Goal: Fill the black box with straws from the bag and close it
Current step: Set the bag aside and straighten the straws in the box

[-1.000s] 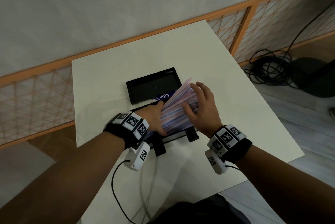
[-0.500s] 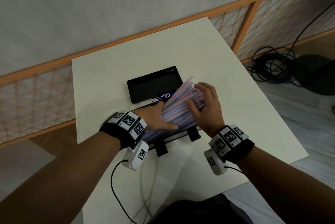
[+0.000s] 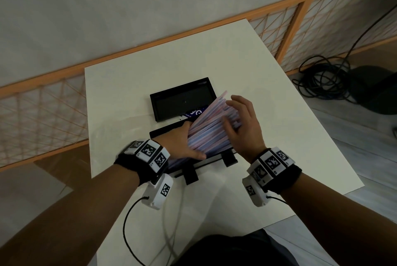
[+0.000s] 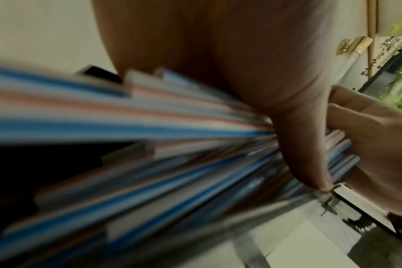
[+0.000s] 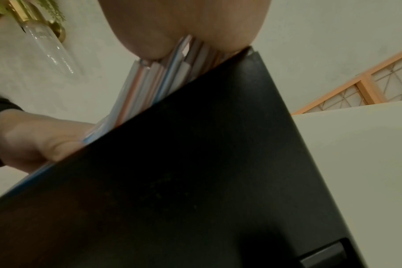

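Observation:
A thick bundle of pink, blue and white straws (image 3: 210, 132) lies slanted in the open black box (image 3: 214, 159), its far ends sticking up past the rim. My left hand (image 3: 182, 141) grips the bundle's left side, thumb laid across the near ends. My right hand (image 3: 242, 123) holds the right side, fingers curled over the far ends. The left wrist view shows the blurred straws (image 4: 149, 117) under my left thumb (image 4: 298, 145). From the right wrist, the straws (image 5: 149, 81) rise behind the box wall (image 5: 195, 163).
The box's black lid (image 3: 182, 102) lies open side up just behind the box, with the bag's blue label (image 3: 195, 112) between them. Two latches (image 3: 190, 176) stick out of the box's front. The white table (image 3: 279, 136) ends right of my hand; cables (image 3: 322, 80) lie on the floor.
My left thumb has slid rightward across the near ends of the straws. My right fingers have curled in over the far ends, and the bundle sits a little tighter.

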`<state>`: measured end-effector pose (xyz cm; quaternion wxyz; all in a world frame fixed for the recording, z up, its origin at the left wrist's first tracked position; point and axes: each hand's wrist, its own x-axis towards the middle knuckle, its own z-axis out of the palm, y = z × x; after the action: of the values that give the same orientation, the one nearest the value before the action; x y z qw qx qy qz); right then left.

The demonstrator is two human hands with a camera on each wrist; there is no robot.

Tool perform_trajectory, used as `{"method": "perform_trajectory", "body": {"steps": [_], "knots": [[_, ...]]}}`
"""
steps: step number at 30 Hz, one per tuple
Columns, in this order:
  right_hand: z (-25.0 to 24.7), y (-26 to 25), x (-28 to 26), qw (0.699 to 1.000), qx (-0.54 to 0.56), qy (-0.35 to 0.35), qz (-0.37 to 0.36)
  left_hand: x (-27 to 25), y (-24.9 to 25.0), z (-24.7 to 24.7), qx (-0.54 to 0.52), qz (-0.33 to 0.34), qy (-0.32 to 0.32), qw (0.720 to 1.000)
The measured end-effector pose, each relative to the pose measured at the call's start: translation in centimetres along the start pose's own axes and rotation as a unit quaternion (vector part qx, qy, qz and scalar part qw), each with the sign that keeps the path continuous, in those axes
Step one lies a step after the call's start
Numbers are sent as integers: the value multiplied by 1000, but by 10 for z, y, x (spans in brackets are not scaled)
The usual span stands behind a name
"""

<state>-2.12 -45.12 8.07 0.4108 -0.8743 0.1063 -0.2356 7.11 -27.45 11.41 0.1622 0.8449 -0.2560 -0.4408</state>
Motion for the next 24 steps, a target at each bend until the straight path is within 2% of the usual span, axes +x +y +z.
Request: {"method": "perform_trajectory", "body": {"steps": [6,18,21,24], "knots": [[-1,4,0,999,7,-32,-29,1,-4,-4,5,3,10,1000],[-2,6,0,997,8,-72,-18,10,4,6,48,-7,48,998],[-2,6,0,996,-4,-87,1,10,5,7,57,-9,62,996],[3,-2,-2,995,-66,-63,45,10,6,8,61,-7,78,995]]}}
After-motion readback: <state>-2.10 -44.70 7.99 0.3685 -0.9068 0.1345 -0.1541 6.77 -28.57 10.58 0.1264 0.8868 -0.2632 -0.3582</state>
